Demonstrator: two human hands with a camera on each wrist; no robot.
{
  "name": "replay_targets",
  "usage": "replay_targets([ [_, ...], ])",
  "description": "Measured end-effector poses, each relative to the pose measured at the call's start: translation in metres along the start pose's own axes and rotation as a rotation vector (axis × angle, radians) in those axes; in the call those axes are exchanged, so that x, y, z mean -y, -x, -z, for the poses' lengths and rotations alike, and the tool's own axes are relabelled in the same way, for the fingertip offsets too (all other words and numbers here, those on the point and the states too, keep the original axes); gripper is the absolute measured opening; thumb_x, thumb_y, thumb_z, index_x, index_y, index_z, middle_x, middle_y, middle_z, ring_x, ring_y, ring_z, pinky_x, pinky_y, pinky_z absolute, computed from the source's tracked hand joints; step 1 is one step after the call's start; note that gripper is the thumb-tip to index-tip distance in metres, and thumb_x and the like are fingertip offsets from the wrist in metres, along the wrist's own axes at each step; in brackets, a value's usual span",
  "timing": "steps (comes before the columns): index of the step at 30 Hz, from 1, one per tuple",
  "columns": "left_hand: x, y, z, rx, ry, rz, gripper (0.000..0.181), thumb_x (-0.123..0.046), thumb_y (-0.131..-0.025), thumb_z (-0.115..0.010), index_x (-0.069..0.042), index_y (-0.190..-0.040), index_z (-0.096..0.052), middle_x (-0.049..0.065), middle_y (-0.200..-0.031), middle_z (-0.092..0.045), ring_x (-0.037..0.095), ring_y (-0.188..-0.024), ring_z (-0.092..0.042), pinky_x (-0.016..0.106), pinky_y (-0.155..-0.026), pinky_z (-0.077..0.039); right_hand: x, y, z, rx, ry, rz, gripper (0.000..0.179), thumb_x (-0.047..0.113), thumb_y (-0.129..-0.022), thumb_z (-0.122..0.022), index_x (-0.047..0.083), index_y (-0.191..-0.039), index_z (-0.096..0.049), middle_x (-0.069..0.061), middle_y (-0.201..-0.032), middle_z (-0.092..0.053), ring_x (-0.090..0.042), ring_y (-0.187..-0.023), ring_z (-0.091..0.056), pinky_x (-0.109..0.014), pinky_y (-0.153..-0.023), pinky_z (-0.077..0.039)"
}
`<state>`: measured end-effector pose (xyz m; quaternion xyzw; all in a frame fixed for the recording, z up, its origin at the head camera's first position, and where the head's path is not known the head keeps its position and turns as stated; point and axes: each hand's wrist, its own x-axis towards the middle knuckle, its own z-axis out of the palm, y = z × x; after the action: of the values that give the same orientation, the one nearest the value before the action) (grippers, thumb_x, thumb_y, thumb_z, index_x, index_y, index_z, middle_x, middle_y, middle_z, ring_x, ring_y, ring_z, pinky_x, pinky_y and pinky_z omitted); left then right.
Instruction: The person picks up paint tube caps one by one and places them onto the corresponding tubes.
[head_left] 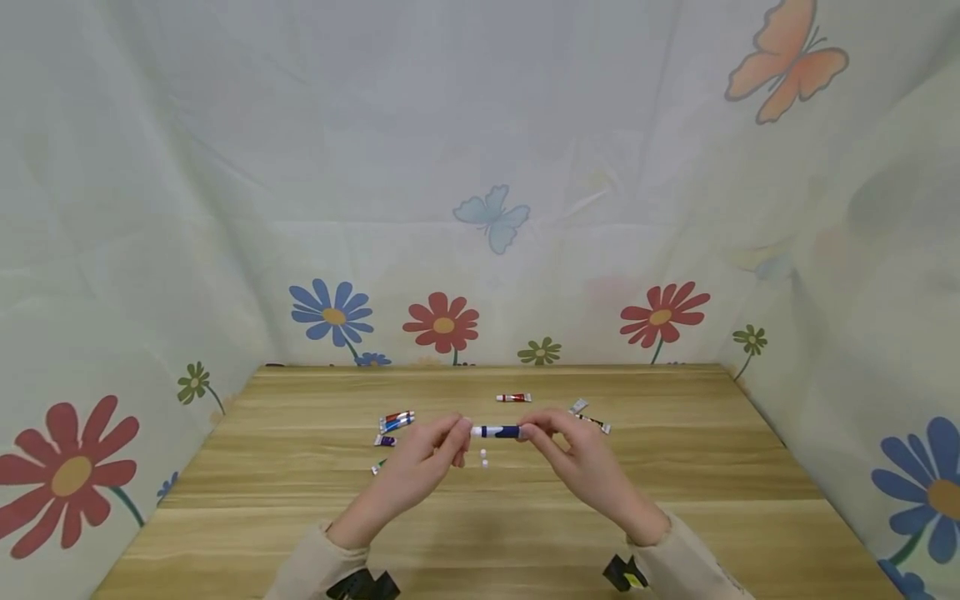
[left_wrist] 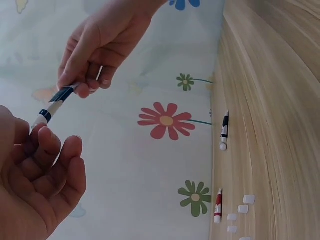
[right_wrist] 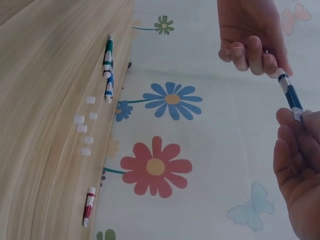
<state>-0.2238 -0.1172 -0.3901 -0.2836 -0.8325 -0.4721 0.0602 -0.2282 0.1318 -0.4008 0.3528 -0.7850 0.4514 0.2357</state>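
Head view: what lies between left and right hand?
A dark blue tube bridges them in the head view, its white end in the left hand, its other end in the right hand.

The wood-grained table [head_left: 675,483] bears tubes [head_left: 513,397] and white caps [right_wrist: 81,128].

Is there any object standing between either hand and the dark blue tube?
Nothing visible stands in the way: the left hand pinches the white end of the tube, the right hand its other end. The white caps lie apart, on the table.
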Motion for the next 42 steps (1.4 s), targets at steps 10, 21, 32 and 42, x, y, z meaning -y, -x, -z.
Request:
replay_targets([
  [10,0.0011,-0.003,-0.0031,-0.02,-0.065,-0.02,0.036,-0.04,-0.108,-0.044,-0.02,-0.082,-0.06,-0.001,-0.069,-0.058,0.009,-0.06,-0.049,0.026,-0.055,-0.042,-0.0002,0.0012,-0.0002,0.014,-0.025,-0.06,0.01,0.011,-0.098,-0.066,0.014,-0.104,-0.072,0.008,-0.089,-0.073,-0.008,-0.08,-0.065,-0.029,-0.066,-0.054],
  [21,0.0004,-0.0036,-0.0019,-0.022,-0.094,-0.004,0.028,-0.04,-0.106,-0.049,-0.019,-0.1,-0.066,-0.013,-0.081,-0.061,0.011,-0.071,-0.058,0.029,-0.062,-0.052,0.0022,0.0005,-0.0004,0.033,-0.062,-0.144,0.009,0.018,-0.1,-0.065,0.017,-0.104,-0.073,0.003,-0.088,-0.074,-0.015,-0.082,-0.068,-0.033,-0.067,-0.057],
  [32,0.0005,-0.0028,-0.0013,-0.022,-0.122,-0.093,0.009,-0.023,-0.103,-0.06,-0.016,-0.105,-0.066,-0.013,-0.086,-0.062,0.007,-0.077,-0.059,0.031,-0.07,-0.055,0.0012,0.0023,0.0008,0.049,-0.071,-0.194,0.011,0.021,-0.101,-0.062,0.018,-0.106,-0.072,0.011,-0.089,-0.073,-0.01,-0.084,-0.068,-0.03,-0.069,-0.056],
  [42,0.0007,-0.0029,-0.0036,-0.039,-0.111,-0.024,0.012,-0.026,-0.103,-0.06,-0.017,-0.108,-0.067,-0.013,-0.086,-0.063,0.009,-0.078,-0.059,0.029,-0.07,-0.054,0.0021,0.0033,-0.0015,0.017,-0.01,-0.225,0.011,0.026,-0.102,-0.062,0.022,-0.105,-0.072,0.018,-0.087,-0.071,-0.007,-0.077,-0.062,-0.028,-0.064,-0.048],
])
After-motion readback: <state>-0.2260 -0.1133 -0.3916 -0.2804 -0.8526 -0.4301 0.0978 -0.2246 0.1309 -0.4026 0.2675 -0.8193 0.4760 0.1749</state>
